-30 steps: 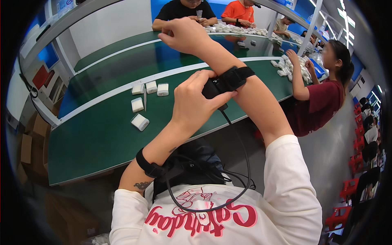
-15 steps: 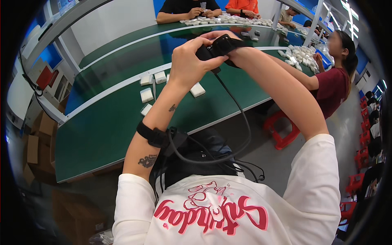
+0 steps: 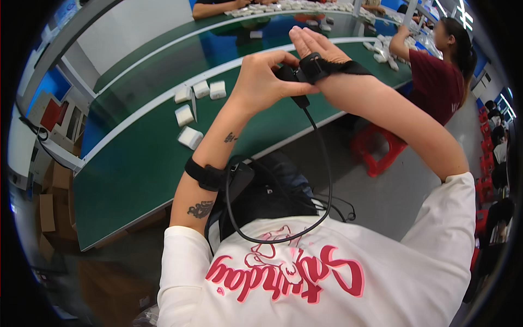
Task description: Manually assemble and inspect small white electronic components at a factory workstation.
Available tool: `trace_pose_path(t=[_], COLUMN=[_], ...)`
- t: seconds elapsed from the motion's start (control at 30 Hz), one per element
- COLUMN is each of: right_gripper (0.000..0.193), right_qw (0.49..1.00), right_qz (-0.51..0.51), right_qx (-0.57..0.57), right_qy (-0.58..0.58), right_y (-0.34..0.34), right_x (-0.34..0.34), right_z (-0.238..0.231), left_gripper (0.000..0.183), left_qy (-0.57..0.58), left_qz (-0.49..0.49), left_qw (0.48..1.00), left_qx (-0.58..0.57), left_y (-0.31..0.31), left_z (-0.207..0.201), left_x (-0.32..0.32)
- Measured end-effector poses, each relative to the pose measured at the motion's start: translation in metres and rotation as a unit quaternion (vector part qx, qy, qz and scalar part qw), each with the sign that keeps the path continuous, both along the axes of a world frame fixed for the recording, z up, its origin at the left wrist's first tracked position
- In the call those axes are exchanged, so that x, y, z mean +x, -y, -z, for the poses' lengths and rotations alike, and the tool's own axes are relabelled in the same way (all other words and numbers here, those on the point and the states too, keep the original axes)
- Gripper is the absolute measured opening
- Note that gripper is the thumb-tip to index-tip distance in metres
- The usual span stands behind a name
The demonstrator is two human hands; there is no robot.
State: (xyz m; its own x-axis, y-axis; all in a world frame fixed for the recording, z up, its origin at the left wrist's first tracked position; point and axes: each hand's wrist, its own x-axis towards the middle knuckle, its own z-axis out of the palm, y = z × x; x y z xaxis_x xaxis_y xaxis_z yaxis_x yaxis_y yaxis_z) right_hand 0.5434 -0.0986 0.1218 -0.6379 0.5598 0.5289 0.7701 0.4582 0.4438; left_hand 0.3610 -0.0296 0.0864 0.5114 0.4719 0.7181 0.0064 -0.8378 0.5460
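Note:
My left hand (image 3: 260, 79) is closed, its thumb and fingers pinching a small black device (image 3: 287, 73) at my right wrist. A black strap (image 3: 348, 67) runs from that device around the wrist. My right hand (image 3: 320, 46) holds nothing, and its fingers stretch out away from me. From the device a black cable (image 3: 328, 163) loops down toward another black unit (image 3: 239, 179), strapped to my left forearm. Beyond and left of that forearm, several small white blocks (image 3: 201, 89) lie on the green table (image 3: 136, 163), beside a thin grey tool I cannot identify.
On the right a person in a maroon shirt (image 3: 438, 82) sits on a red stool (image 3: 376, 150), near piled white packets (image 3: 384, 52). Others work across the table. Cardboard boxes (image 3: 57, 207) stand at the lower left, below a metal frame post (image 3: 57, 103).
My right hand has come into fuller view, its fingers now extended past the device. Both forearms have shifted slightly right, and the view has tilted down. The person in maroon has raised an arm.

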Motion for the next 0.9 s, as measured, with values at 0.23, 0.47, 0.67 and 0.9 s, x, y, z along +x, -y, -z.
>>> trace_pose_path(t=[0.23,0.47,0.67,0.9], right_gripper=[0.073,0.072,0.074,0.036], right_qw=[0.938,0.807,0.866,0.760], right_qz=[0.044,0.085,0.157,0.029], right_qx=[-0.242,-0.313,-0.169,-0.505], right_qy=[-0.242,-0.493,-0.443,-0.407], right_y=[0.087,0.144,0.165,0.201], right_x=[-0.004,-0.013,-0.018,0.013], right_z=[0.038,0.065,0.071,0.075], left_gripper=[0.041,0.042,0.049,0.046], left_qy=[-0.044,-0.055,-0.036,-0.022], left_qz=[0.060,0.099,0.114,-0.030], left_qw=[0.995,0.990,0.993,0.995], left_qx=[0.072,0.089,0.005,-0.092], left_y=[0.038,0.065,0.074,0.060], left_z=[-0.002,0.031,0.041,0.058], left_x=[0.011,0.044,0.063,0.041])
